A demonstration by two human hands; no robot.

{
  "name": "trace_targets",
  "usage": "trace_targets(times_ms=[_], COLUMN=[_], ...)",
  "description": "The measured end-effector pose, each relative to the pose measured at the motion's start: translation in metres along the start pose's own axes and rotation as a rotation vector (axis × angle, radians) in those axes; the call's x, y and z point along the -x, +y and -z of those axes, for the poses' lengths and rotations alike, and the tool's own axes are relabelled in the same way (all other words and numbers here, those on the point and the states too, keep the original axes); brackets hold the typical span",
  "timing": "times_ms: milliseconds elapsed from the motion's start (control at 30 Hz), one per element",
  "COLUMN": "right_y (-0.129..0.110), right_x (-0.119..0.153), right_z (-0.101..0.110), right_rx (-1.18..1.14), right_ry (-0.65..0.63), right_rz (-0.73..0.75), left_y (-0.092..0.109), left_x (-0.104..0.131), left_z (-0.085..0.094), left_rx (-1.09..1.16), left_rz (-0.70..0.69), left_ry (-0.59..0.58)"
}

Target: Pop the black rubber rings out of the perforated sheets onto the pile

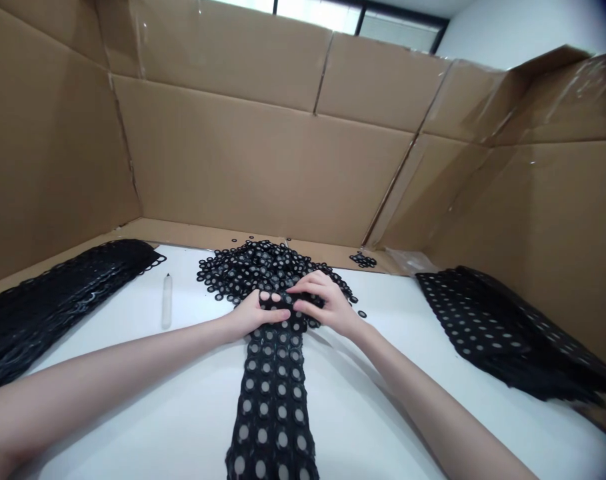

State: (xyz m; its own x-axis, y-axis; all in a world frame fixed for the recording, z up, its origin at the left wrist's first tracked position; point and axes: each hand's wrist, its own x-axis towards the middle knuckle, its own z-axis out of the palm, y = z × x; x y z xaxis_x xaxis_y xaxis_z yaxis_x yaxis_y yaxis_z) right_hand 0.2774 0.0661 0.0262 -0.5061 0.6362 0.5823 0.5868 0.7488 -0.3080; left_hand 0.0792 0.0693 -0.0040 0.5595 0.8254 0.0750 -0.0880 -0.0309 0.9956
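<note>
A black rubber-like strip with rows of round holes runs from the front edge of the view up to both hands. My left hand is closed on the strip's far end, thumb on top and fingertips showing through holes. At the right side of that end, my right hand has its thumb and fingers bent around the edge; whether it pinches a single ring cannot be made out. Just behind the hands lies a heap of small black rings, partly hidden by them.
A stack of black sheets lies at left, beside a clear pen-like tool with a dark tip. More perforated black sheets lie at right. A small ring pile sits at the back. Cardboard walls surround the white table.
</note>
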Motion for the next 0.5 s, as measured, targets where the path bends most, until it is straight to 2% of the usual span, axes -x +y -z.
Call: trace_targets(times_ms=[100,233,500], right_y=[-0.005,-0.006,-0.011], right_x=[0.002,0.002,0.0], right_z=[-0.005,-0.013,-0.016], right_rx=[0.017,-0.058,-0.207], right_ry=[-0.074,-0.06,-0.073], right_rz=[0.044,-0.005,-0.143], left_y=[-0.001,-0.003,-0.007], left_x=[0.0,0.0,0.0], left_z=[0.001,0.002,0.001], left_rx=[-0.077,-0.15,-0.053], left_rz=[-0.038,-0.05,0.013], left_ry=[-0.019,-0.037,0.08])
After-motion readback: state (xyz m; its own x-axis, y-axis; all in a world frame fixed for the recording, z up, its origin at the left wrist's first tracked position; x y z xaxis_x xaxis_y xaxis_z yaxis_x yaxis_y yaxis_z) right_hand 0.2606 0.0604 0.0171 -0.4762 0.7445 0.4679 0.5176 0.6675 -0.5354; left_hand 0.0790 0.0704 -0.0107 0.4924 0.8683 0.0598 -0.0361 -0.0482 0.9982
